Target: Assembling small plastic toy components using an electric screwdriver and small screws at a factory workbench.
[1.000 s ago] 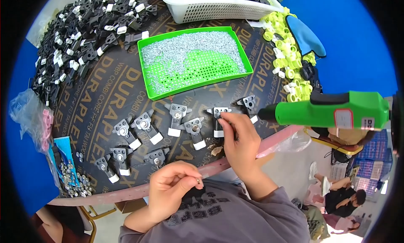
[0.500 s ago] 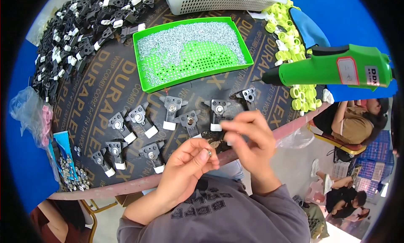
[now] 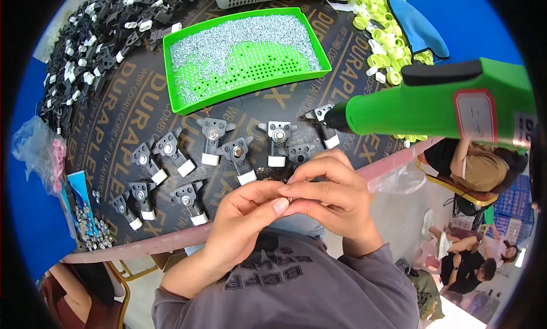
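Observation:
In front of my chest, my left hand and my right hand meet fingertip to fingertip, both closed in a pinch. Between them shows a sliver of a small metal piece; the fingers cover most of it. Just beyond my hands lie several black plastic brackets with white ends, one of them a bracket with a round metal part at its centre. Close to my right fingers is a bracket with a dark centre. Another bracket lies partly behind the screwdriver's tip.
A green electric screwdriver hangs over the right side. Behind the brackets stands a green tray of screws. Black and white parts heap at far left, yellow-green rings at far right. Round metal pieces spill from a blue bag.
My right hand has come down and left to join my left at the small metal piece. The table's things sit further left in view, and the screwdriver appears larger and nearer.

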### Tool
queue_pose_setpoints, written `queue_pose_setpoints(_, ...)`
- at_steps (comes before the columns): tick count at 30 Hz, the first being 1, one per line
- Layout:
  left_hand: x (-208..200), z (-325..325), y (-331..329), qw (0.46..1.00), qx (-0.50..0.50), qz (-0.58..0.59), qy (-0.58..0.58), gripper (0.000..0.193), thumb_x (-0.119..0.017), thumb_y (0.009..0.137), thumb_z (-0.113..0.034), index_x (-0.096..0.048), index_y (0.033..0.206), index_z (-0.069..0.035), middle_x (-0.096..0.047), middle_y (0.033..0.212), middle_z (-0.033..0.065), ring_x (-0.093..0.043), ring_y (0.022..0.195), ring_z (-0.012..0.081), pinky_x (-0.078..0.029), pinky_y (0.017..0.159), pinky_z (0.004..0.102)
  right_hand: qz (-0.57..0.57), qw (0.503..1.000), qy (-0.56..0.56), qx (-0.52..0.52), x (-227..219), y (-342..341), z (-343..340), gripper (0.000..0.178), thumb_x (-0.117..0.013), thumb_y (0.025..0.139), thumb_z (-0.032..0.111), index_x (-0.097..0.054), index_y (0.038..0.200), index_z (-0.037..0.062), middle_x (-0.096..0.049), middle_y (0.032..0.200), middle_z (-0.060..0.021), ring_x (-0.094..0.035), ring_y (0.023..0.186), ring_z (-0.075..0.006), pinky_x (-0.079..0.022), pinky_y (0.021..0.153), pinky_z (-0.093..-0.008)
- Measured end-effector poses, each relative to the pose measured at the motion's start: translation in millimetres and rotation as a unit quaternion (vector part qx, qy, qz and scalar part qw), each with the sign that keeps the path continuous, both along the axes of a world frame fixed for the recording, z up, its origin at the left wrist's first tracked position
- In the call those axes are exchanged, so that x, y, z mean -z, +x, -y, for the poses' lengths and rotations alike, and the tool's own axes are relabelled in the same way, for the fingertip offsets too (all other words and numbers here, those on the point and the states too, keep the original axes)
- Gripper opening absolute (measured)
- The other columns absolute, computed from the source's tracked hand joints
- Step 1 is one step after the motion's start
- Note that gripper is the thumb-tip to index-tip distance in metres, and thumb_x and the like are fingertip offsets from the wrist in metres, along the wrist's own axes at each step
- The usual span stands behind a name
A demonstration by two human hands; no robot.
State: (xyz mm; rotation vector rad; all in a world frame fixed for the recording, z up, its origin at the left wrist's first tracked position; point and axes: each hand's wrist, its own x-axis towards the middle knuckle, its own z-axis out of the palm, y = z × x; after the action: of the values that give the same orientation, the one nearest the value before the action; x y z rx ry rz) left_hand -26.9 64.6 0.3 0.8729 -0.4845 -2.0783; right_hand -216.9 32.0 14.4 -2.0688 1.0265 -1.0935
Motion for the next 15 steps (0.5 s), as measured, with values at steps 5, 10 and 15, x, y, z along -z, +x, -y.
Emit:
queue_pose_setpoints(5, 5, -2, -1, 0.999, -0.011, -0.044, 0.003, 0.023, -0.065, 0.093, -0.005, -0.064, 0.116, 0.0, -0.068, 0.109, 0.0075, -0.063, 0.101, 0.0124, -0.05, 0.092, 0.0272, -0.043, 0.998, -0.042, -0.004, -7, -3, -2, 0.034, -0.085, 0.065, 0.016, -0.078, 0.098, 0.0088, -0.066, 0.095, -0.0029, -0.06, 0.083, -0.0189, -0.048, 0.071, -0.0305)
queue_pose_setpoints(10, 7, -5, -2, 1.0, -0.004, -0.027, -0.011, 0.024, -0.067, 0.092, -0.004, -0.064, 0.115, 0.0, -0.068, 0.109, 0.0075, -0.064, 0.1, 0.0122, -0.051, 0.091, 0.0269, 0.015, 1.0, 0.003, -0.007, -3, -2, -11, 0.034, -0.085, 0.066, 0.012, -0.077, 0.098, 0.0058, -0.067, 0.092, -0.0059, -0.064, 0.076, -0.0182, -0.052, 0.061, -0.0272)
queue_pose_setpoints(15, 10, -9, -2, 0.999, 0.001, -0.038, -0.031, 0.024, -0.067, 0.092, -0.005, -0.065, 0.115, 0.0, -0.068, 0.109, 0.0075, -0.064, 0.1, 0.0121, -0.051, 0.091, 0.0271, 0.011, 1.0, 0.021, -0.016, -4, -3, -15, 0.033, -0.085, 0.066, 0.011, -0.077, 0.098, 0.0054, -0.069, 0.09, -0.0072, -0.065, 0.072, -0.0178, -0.051, 0.058, -0.0266)
